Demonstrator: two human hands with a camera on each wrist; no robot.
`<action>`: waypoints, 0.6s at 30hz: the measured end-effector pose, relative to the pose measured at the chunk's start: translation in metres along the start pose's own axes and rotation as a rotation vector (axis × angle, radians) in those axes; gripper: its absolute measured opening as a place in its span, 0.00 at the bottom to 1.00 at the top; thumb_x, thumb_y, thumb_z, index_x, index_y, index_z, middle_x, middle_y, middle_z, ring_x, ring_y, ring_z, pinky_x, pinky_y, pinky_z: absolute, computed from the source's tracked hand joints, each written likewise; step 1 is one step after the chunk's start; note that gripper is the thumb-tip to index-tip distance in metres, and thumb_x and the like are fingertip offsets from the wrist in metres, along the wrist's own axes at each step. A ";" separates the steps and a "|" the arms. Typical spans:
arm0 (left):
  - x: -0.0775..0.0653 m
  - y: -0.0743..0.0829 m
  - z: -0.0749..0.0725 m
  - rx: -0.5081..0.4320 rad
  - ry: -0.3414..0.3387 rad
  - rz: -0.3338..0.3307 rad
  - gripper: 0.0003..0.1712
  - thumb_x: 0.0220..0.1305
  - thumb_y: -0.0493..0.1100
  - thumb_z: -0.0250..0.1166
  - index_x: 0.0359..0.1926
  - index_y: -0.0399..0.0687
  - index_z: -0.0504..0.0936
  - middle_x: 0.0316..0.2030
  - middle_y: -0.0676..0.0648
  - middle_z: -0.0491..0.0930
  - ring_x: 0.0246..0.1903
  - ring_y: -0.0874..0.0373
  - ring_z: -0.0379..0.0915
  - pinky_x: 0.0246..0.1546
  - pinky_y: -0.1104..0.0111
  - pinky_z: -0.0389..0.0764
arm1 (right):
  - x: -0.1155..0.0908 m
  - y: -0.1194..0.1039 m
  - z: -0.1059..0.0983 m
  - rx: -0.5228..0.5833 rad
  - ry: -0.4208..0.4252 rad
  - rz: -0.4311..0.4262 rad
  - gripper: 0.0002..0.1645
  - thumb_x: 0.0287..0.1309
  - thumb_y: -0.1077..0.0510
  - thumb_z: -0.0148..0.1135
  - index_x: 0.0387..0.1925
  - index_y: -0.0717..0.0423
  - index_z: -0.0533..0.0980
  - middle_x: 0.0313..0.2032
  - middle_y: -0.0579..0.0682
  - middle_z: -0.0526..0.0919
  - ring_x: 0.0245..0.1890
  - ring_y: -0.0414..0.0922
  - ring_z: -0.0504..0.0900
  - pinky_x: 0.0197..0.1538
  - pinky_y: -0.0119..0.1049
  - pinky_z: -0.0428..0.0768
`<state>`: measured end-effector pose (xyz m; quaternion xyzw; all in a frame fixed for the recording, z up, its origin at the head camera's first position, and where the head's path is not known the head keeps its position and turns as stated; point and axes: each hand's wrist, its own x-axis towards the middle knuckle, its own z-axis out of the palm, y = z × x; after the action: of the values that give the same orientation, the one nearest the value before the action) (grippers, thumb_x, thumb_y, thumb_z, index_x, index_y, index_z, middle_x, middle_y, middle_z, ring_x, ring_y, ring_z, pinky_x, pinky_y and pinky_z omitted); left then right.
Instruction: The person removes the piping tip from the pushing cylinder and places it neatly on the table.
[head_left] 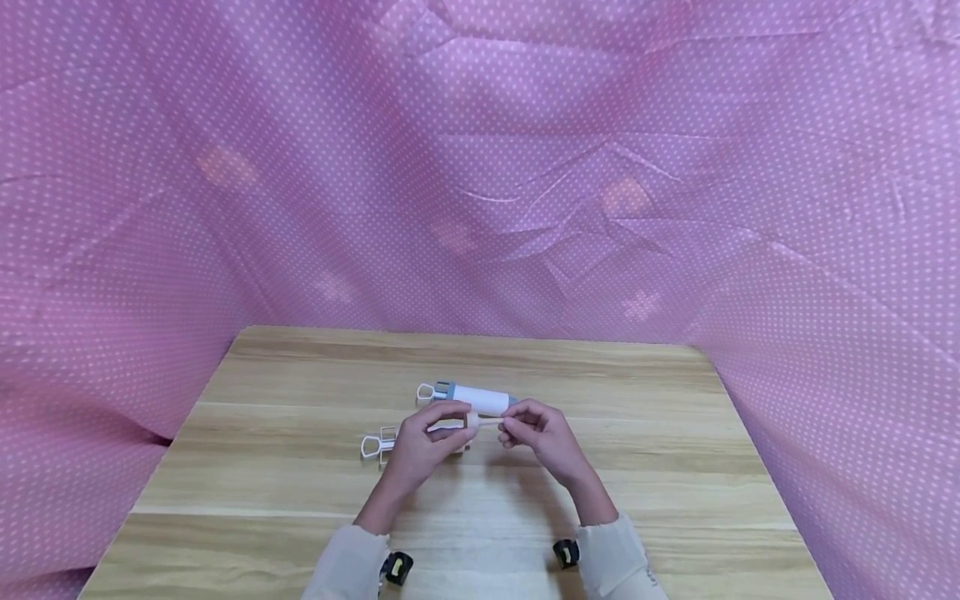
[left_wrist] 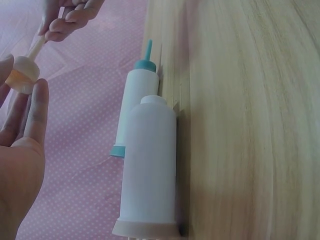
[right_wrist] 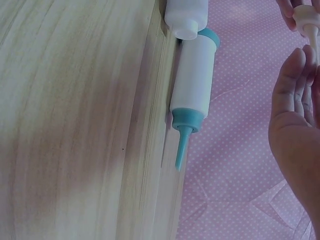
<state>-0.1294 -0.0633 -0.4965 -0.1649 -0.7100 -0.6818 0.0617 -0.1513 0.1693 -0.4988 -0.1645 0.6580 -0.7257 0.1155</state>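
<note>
Pale sleeves [head_left: 615, 554] are seen at frame bottom. Below centre, the cream nozzle cap [head_left: 472, 420] is pinched at base by left hand [head_left: 422, 446], at tip by right hand [head_left: 547, 435]; spout [head_left: 490, 422] might be bent by uneven pull.

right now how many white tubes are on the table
2: the teal-ended tube farther back, the beige-ended tube nearer, partly hidden by the left hand in the head view.
</note>
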 end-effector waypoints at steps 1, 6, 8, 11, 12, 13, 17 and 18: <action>0.000 0.000 0.000 -0.002 0.003 -0.002 0.20 0.59 0.34 0.75 0.53 0.38 0.84 0.51 0.42 0.82 0.51 0.51 0.81 0.47 0.64 0.85 | -0.001 0.000 0.000 0.004 -0.001 0.001 0.16 0.70 0.65 0.60 0.48 0.79 0.73 0.40 0.75 0.80 0.36 0.43 0.86 0.45 0.40 0.87; -0.002 0.004 0.002 -0.012 0.008 -0.011 0.21 0.58 0.35 0.75 0.53 0.34 0.83 0.51 0.40 0.82 0.51 0.46 0.80 0.47 0.63 0.85 | -0.003 -0.002 0.000 0.012 -0.007 0.004 0.18 0.70 0.65 0.60 0.49 0.81 0.71 0.43 0.82 0.77 0.36 0.43 0.86 0.46 0.41 0.87; -0.002 0.005 0.002 -0.013 0.008 -0.011 0.22 0.59 0.36 0.75 0.53 0.33 0.83 0.51 0.40 0.81 0.52 0.44 0.80 0.47 0.62 0.85 | -0.003 -0.002 0.000 0.015 -0.009 0.003 0.20 0.70 0.65 0.60 0.50 0.83 0.70 0.44 0.83 0.76 0.36 0.43 0.86 0.46 0.40 0.86; -0.003 0.006 0.004 -0.015 0.009 -0.011 0.22 0.59 0.36 0.75 0.53 0.33 0.83 0.51 0.39 0.81 0.52 0.43 0.80 0.48 0.62 0.85 | -0.004 -0.003 -0.001 0.014 -0.010 0.003 0.20 0.69 0.66 0.59 0.50 0.84 0.69 0.43 0.80 0.77 0.36 0.44 0.86 0.46 0.40 0.87; -0.004 0.006 0.004 -0.015 0.010 -0.013 0.21 0.59 0.36 0.75 0.53 0.33 0.83 0.51 0.39 0.81 0.52 0.43 0.80 0.48 0.62 0.85 | -0.004 -0.004 -0.001 0.011 -0.010 0.004 0.20 0.69 0.67 0.59 0.50 0.84 0.69 0.42 0.77 0.80 0.36 0.44 0.86 0.46 0.40 0.87; -0.004 0.006 0.004 -0.015 0.010 -0.014 0.21 0.59 0.36 0.75 0.53 0.34 0.83 0.51 0.39 0.81 0.52 0.43 0.79 0.48 0.63 0.84 | -0.005 -0.004 -0.001 0.008 -0.011 0.004 0.20 0.69 0.67 0.59 0.50 0.84 0.69 0.41 0.72 0.82 0.37 0.45 0.86 0.46 0.40 0.87; -0.006 0.008 0.006 -0.015 0.008 -0.016 0.21 0.60 0.36 0.75 0.53 0.35 0.83 0.51 0.39 0.81 0.52 0.43 0.79 0.48 0.63 0.84 | -0.007 -0.005 -0.002 0.000 -0.011 0.004 0.19 0.69 0.67 0.59 0.50 0.84 0.69 0.38 0.60 0.85 0.37 0.47 0.87 0.46 0.40 0.87; -0.007 0.008 0.006 -0.014 0.008 -0.017 0.21 0.60 0.36 0.75 0.53 0.35 0.83 0.51 0.39 0.81 0.52 0.43 0.79 0.48 0.63 0.84 | -0.007 -0.005 -0.002 0.004 -0.012 0.004 0.19 0.69 0.67 0.59 0.50 0.84 0.69 0.39 0.62 0.85 0.37 0.47 0.87 0.46 0.40 0.87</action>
<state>-0.1198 -0.0578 -0.4915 -0.1564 -0.7062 -0.6881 0.0576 -0.1451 0.1742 -0.4942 -0.1674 0.6563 -0.7256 0.1213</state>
